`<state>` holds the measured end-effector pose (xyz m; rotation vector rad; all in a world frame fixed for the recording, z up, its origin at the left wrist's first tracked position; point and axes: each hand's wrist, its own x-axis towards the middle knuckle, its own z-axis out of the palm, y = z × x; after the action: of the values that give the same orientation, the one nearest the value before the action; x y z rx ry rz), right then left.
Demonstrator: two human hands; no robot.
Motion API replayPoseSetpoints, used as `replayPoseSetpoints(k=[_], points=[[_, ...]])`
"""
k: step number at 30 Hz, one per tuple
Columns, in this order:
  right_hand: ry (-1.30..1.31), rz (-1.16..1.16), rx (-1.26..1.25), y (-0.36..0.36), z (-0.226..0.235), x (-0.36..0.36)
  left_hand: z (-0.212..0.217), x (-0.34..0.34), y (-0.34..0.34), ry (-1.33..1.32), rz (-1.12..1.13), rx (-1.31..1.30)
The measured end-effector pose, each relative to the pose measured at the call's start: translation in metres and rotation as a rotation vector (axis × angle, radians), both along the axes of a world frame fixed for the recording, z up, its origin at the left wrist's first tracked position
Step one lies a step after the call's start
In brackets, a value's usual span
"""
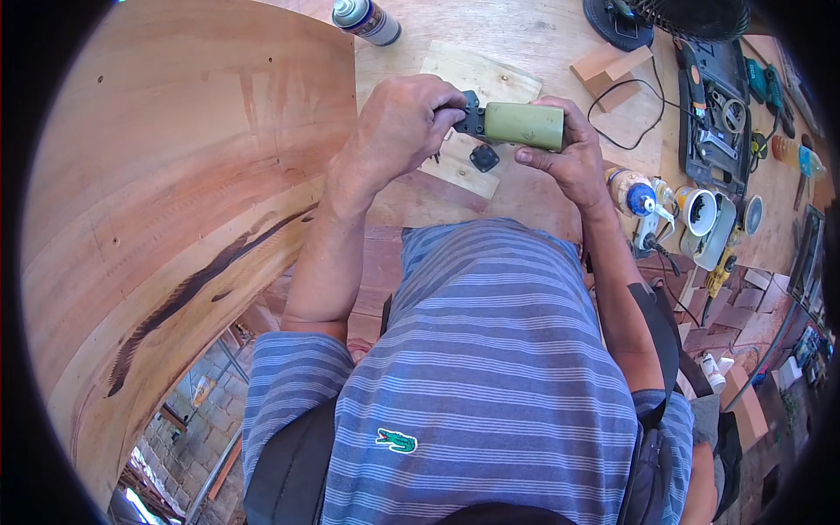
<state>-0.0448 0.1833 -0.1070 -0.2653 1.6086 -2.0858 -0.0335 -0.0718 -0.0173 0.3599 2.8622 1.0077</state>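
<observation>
A green, rounded block-like body [523, 125] is held above the bench, with my right hand [573, 153] closed around its right end. At its left end sits a black plate with holes [472, 116]. My left hand [407, 122] is closed at that plate, thumb and forefinger pinched together at its edge. What lies between those fingers is too small or hidden to name. Below, a small black square cap [484, 157] rests on a pale wooden board [472, 179]. Small dark bits, possibly screws [437, 158], lie by my left hand.
A tall plywood panel [192, 131] rises on my left. At the back stand a spray can [372, 22] and a fan [621, 26], with wood blocks [612, 74] nearby. To the right are an open toolbox [713, 122], a cable [652, 131], a bottle [632, 191] and a white tub [697, 210].
</observation>
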Motion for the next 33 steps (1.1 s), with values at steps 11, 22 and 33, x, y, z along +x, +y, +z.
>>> replayPoseSetpoints(k=[11, 22, 33], points=[[-0.062, 0.0, -0.033, 0.0, 0.008, 0.0, 0.003, 0.012, -0.017, -0.385, 0.293, 0.696], [-0.038, -0.035, -0.037, 0.0, 0.004, -0.001, -0.012, 0.017, -0.028, -0.356, 0.287, 0.939], [-0.162, -0.194, -0.058, 0.007, -0.014, 0.001, -0.034, 0.026, -0.032, -0.301, 0.394, 1.09]])
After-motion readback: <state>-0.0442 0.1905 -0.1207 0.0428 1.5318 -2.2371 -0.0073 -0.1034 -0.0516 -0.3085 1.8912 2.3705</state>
